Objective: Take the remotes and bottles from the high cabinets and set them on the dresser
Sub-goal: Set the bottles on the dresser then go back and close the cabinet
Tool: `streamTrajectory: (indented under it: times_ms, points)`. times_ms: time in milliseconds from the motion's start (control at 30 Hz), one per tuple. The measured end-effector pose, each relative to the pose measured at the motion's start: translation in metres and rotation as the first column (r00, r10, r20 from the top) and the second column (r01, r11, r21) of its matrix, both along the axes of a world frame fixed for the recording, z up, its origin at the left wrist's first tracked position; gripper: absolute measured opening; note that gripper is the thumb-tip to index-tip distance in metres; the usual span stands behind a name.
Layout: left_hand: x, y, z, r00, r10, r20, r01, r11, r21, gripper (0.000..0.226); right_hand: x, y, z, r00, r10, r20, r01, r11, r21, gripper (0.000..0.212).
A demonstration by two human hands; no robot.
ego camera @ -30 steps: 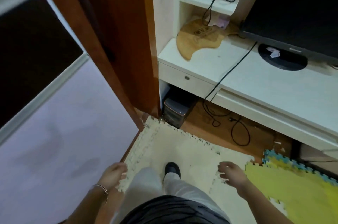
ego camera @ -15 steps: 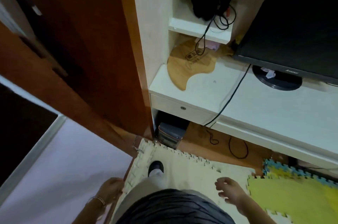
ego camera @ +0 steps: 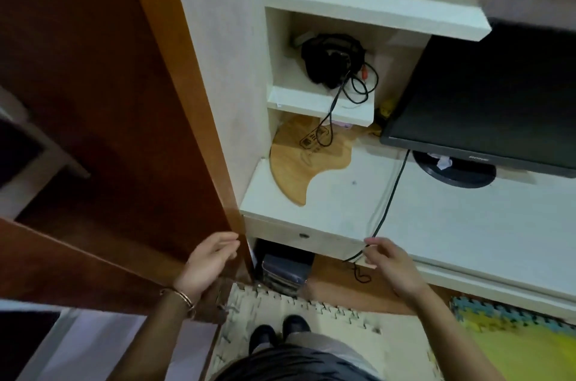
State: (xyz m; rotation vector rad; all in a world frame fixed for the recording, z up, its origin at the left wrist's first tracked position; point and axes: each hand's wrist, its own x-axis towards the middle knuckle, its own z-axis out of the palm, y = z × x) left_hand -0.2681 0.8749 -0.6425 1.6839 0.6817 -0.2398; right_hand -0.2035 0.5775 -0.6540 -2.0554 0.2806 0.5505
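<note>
Both hands have risen from hip level: left hand (ego camera: 212, 262) open, empty, near the brown door (ego camera: 124, 131); right hand (ego camera: 389, 265) open, fingers by the black cable (ego camera: 385, 209). No remotes or bottles visible; white tabletop (ego camera: 452, 218) carries a monitor (ego camera: 486, 100).

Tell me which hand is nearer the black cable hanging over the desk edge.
Right. The right hand has its fingertips at the black cable where it drops over the edge; the left hand is well off to the left, by the wooden door.

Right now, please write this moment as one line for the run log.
left hand: empty, open | right hand: empty, open, near black cable | remotes, bottles: not in view | white dresser top: monitor, wooden board
</note>
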Motion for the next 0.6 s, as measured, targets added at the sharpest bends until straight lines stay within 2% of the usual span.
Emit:
streamTrajectory:
  times_ms: [100, 200, 300, 400, 500, 600]
  points:
    - [0.039, -0.005, 0.074, 0.962, -0.090, 0.257, 0.073, 0.995, 0.074, 0.014, 0.043, 0.015, 0.069, 0.967, 0.064, 0.245, -0.085, 0.993, 0.077, 0.014]
    - [0.062, -0.008, 0.157, 0.842, -0.128, 0.524, 0.064, 0.988, 0.139, 0.015, 0.074, 0.026, 0.143, 0.847, 0.061, 0.528, -0.151, 0.980, 0.130, 0.015]
    - [0.073, -0.010, 0.227, 0.657, -0.129, 0.743, -0.005, 0.984, 0.175, 0.022, 0.093, 0.038, 0.215, 0.656, -0.033, 0.754, -0.180, 0.963, 0.198, 0.017]
    - [0.081, -0.021, 0.287, 0.447, -0.117, 0.887, -0.078, 0.982, 0.169, 0.023, 0.102, 0.046, 0.279, 0.438, -0.039, 0.898, -0.249, 0.955, 0.163, 0.022]
    - [0.096, -0.032, 0.342, 0.244, -0.121, 0.962, -0.136, 0.978, 0.158, 0.025, 0.108, 0.056, 0.340, 0.215, -0.060, 0.975, -0.313, 0.941, 0.127, 0.024]
    - [0.116, -0.038, 0.396, 0.098, -0.122, 0.988, -0.181, 0.974, 0.138, 0.032, 0.115, 0.067, 0.397, 0.050, -0.087, 0.995, -0.370, 0.924, 0.100, 0.021]
